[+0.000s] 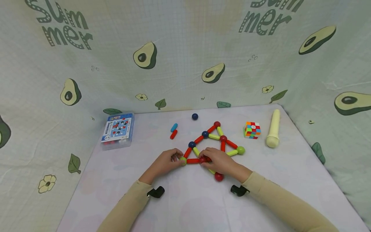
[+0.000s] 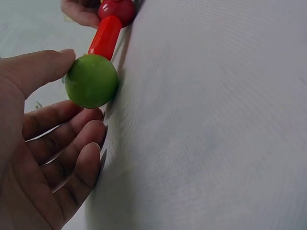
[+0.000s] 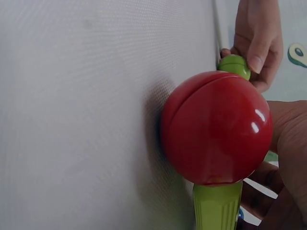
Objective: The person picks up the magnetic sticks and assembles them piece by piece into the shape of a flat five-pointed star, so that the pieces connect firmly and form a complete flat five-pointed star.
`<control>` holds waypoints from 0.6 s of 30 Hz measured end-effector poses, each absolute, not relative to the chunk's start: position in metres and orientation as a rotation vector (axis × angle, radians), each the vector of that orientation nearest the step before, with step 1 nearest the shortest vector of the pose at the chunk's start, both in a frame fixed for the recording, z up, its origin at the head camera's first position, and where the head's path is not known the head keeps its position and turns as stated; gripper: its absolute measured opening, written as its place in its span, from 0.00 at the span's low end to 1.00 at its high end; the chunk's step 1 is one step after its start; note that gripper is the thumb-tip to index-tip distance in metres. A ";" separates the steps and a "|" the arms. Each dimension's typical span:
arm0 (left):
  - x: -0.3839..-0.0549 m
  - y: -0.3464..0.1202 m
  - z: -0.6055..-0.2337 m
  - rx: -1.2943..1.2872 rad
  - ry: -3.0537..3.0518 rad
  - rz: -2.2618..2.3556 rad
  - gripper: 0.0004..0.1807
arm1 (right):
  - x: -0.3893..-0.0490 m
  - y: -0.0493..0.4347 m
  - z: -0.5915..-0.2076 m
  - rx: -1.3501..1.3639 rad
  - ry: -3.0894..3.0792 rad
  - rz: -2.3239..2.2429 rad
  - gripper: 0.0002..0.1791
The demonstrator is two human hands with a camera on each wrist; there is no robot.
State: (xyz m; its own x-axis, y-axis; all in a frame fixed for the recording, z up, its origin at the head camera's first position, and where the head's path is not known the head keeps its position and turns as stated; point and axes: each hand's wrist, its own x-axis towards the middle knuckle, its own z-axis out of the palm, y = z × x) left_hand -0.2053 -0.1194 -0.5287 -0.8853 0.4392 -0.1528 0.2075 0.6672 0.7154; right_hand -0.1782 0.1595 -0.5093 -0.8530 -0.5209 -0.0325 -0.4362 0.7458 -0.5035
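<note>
Red and yellow-green rods joined by red, navy and green balls form a flat lattice (image 1: 214, 136) on the table. My left hand (image 1: 169, 160) pinches the green ball (image 2: 91, 80) at its left corner between thumb and fingers. From that ball a red rod (image 1: 193, 160) runs to a red ball (image 1: 203, 159), which my right hand (image 1: 219, 159) grips. In the right wrist view another red ball (image 3: 217, 128), at the lattice's near end on a yellow-green rod (image 3: 217, 206), fills the foreground. My right hand hides part of the lattice's middle.
Beyond the lattice lie a loose navy ball (image 1: 195, 116), a blue rod (image 1: 174, 127) and a red rod (image 1: 173, 134). A clear plastic box (image 1: 118, 131) stands back left. At right are a puzzle cube (image 1: 252, 130) and a pale yellow microphone-shaped object (image 1: 273, 129). Printed cloth (image 1: 179, 80) hangs behind.
</note>
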 end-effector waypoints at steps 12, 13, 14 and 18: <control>-0.223 -0.095 -0.528 0.445 2.644 1.047 0.20 | -0.177 0.171 -0.508 -0.917 2.688 -0.734 0.16; -0.224 -0.093 -0.529 0.450 2.647 1.053 0.19 | -0.177 0.173 -0.508 -0.935 2.681 -0.728 0.16; -0.226 -0.091 -0.529 0.457 2.648 1.061 0.19 | -0.178 0.174 -0.508 -0.952 2.674 -0.720 0.16; -0.229 -0.086 -0.532 0.486 2.641 1.074 0.15 | -0.179 0.179 -0.506 -1.007 2.657 -0.693 0.15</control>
State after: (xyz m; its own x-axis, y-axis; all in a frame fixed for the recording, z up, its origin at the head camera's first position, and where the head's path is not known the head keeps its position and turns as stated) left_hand -0.2293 -0.0858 -0.5318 -0.9134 0.3940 -0.1027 0.2105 0.6729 0.7091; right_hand -0.1787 0.1787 -0.5065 -0.7424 -0.6691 -0.0345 -0.5671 0.6550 -0.4994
